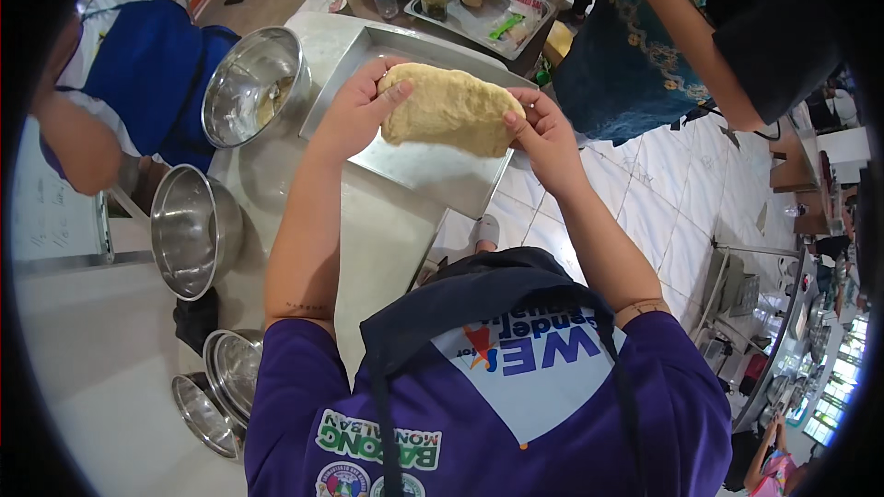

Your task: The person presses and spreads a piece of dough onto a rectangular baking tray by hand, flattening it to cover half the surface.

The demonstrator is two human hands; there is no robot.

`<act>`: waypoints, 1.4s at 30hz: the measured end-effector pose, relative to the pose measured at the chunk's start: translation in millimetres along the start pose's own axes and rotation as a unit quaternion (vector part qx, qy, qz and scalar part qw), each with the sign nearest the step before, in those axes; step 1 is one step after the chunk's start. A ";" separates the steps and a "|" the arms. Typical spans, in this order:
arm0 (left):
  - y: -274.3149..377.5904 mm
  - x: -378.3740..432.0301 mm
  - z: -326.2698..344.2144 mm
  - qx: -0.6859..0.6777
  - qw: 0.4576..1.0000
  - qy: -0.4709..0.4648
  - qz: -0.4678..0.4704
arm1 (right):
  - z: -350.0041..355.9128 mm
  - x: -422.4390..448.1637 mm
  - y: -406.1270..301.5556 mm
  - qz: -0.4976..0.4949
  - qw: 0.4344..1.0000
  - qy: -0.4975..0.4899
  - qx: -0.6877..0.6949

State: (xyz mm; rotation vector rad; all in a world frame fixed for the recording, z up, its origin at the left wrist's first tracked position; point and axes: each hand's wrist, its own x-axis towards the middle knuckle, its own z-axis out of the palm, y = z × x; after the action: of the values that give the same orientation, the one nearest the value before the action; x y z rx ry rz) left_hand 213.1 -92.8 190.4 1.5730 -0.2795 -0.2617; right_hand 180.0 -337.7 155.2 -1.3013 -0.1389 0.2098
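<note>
A flattened slab of pale yellow dough [452,109] hangs in the air between my two hands. My left hand [369,107] pinches one end, with the thumb on the near face. At the other end, my right hand [545,134] grips the edge between thumb and fingers. Beneath the dough lies a large rectangular metal baking pan [428,172], its near corner jutting past the table edge. The pan's bottom is partly hidden by the dough and my hands.
On the left of the table [376,241] stand a steel bowl [235,117] with residue inside, another steel bowl [200,231] and smaller bowls [231,366]. Behind the pan, a metal tray [449,27] holds bottles and packets. People stand at left [152,69] and right [642,62].
</note>
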 end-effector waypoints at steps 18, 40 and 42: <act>-174.0 96.9 5.8 0.133 0.977 0.025 -0.163 | -60.8 82.0 99.6 -0.063 0.650 0.036 -0.757; -147.7 18.8 12.3 0.403 0.837 0.042 -0.368 | -57.1 119.8 93.3 0.115 0.593 -0.175 -0.777; -156.6 15.7 5.1 0.346 0.870 0.052 -0.349 | -57.8 119.2 87.1 0.093 0.597 -0.165 -0.780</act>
State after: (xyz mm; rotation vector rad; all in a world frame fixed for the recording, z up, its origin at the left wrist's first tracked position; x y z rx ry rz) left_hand 228.4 -100.3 33.9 2.3618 0.3472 -0.6889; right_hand 302.1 -342.5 54.1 -3.0720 -0.5977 0.5756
